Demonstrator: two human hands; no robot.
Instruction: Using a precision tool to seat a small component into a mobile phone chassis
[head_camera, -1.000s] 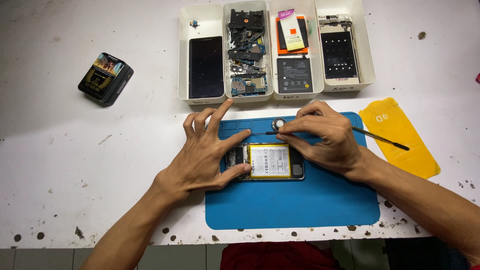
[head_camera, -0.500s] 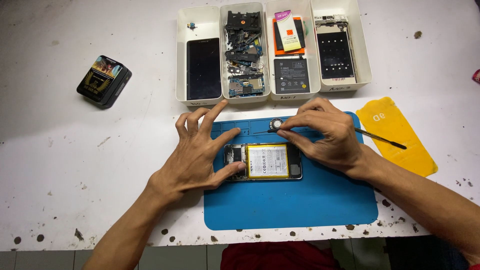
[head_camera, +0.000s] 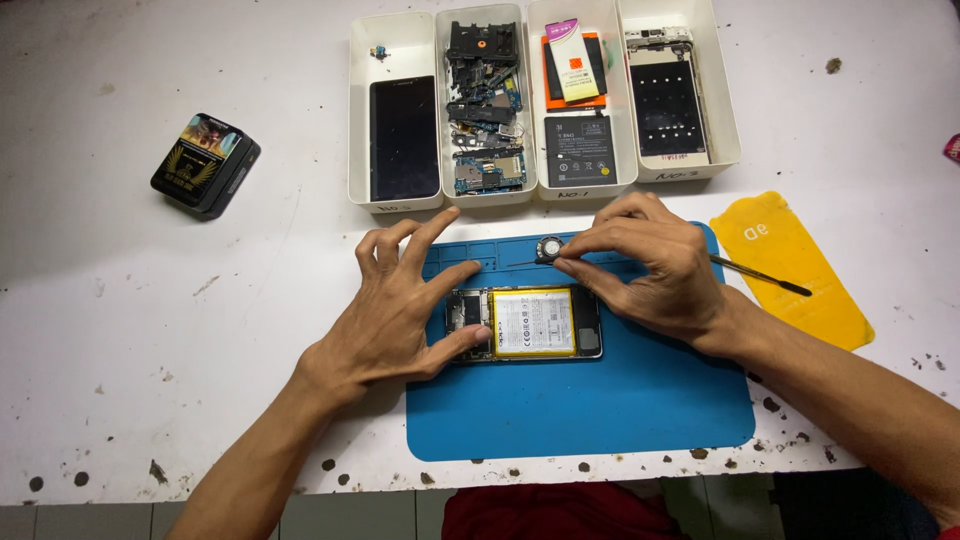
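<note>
From the head camera I look straight down at a white, speckled table (head_camera: 150, 330) with a blue work mat (head_camera: 600, 410) laid at its near edge. An opened smartphone (head_camera: 525, 323) lies lengthwise on the mat, back cover off, its yellow-framed battery (head_camera: 533, 322) showing in the middle and bare circuitry at the left end.

My left hand (head_camera: 400, 310) rests on the left end of the phone with the fingers spread; the thumb presses against the phone's near left edge and the index finger reaches along its far edge, so the hand is splayed and steadying rather than clenched around anything.

My right hand (head_camera: 655, 265) sits just beyond the phone's right end. Its thumb and fingertips pinch a small round dark part (head_camera: 551, 247), held over the mat's far edge, and a thin black tool (head_camera: 765, 277) runs out from under the hand toward the right, its tip over a yellow plastic sheet (head_camera: 800, 270). I cannot tell how the tool is gripped inside the hand.

Beyond the mat stand four white trays (head_camera: 395, 45) side by side: the first holds a dark phone screen (head_camera: 404, 138), the second loose circuit boards (head_camera: 485, 110), the third batteries (head_camera: 578, 150) and an orange card, the fourth a phone frame (head_camera: 668, 105). A small black box (head_camera: 205, 165) sits well apart to the left.
</note>
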